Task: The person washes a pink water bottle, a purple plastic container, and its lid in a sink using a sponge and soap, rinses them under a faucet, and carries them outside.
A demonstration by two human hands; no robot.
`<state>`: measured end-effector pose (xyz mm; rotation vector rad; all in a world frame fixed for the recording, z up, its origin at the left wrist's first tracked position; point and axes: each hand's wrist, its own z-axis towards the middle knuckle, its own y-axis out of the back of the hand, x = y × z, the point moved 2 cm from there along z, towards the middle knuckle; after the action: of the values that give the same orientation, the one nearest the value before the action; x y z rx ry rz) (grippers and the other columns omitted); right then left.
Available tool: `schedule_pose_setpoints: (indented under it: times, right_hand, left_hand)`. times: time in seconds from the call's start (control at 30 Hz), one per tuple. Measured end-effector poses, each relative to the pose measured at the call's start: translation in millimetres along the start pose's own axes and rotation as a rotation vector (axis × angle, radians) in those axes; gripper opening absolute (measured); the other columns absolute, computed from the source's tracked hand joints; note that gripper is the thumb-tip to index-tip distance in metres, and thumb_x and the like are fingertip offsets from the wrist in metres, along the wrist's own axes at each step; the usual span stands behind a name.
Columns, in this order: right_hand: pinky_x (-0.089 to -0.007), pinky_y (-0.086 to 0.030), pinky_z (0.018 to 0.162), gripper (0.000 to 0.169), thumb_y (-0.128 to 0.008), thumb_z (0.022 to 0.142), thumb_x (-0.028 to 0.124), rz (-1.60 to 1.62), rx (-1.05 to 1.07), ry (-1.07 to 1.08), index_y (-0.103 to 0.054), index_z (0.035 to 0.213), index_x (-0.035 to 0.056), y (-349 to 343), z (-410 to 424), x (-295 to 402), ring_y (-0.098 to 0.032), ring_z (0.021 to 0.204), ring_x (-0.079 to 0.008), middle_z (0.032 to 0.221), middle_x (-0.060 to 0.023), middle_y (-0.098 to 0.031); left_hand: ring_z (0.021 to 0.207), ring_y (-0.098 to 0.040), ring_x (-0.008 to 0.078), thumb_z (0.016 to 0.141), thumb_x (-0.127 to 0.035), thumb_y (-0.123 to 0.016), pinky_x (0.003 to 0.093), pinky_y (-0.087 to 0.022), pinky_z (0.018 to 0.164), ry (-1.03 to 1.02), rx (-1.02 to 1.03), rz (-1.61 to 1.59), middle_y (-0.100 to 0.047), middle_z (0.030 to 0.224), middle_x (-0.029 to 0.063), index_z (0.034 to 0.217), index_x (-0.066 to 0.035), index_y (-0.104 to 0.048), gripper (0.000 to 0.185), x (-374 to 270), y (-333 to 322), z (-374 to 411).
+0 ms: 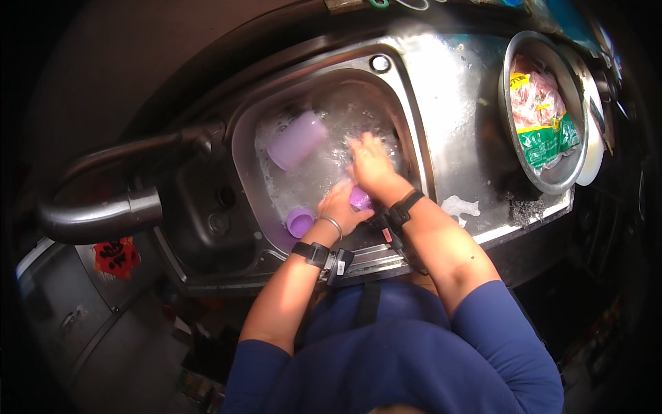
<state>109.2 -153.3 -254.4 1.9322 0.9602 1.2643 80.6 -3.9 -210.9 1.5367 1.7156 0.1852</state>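
My left hand [340, 206] is curled around a small purple plastic piece [360, 198], probably a cup or lid, near the front of the stainless steel sink basin [243, 155]. My right hand [371, 161] reaches into the splashing water [315, 178] just beyond it. Its fingers are spread in the spray, and nothing shows in its grasp. A translucent lilac plastic container [298, 141] lies on its side in the foamy water towards the back left. Left of my left hand, a round purple cup or lid [300, 223] rests with its hollow side up.
A curved metal tube [98, 209], apparently a faucet, arches over the smaller basin [194, 222] on the left. On the steel drainboard [455, 150] stand a metal bowl [548, 181] holding packaged pinkish food [540, 111], a steel wool scrubber [525, 209] and a whitish scrap [460, 207].
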Motion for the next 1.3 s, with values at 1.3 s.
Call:
schedule_pose_setpoints:
  times: [1.3]
  right_hand:
    - [-0.0485, -0.021, 0.111, 0.042, -0.047, 0.093, 0.021, 0.646, -0.328, 0.118, -0.050, 0.126, -0.0048, 63, -79, 64, -0.029, 0.133, -0.0439, 0.140, -0.0300, -0.033]
  left_hand:
    - [0.131, -0.036, 0.0220, 0.099, -0.037, -0.037, 0.0366, -0.027, 0.110, -0.026, 0.315, -2.021, -0.037, 0.143, 0.0075, 0.142, -0.011, -0.031, 0.050, -54, 4, -26]
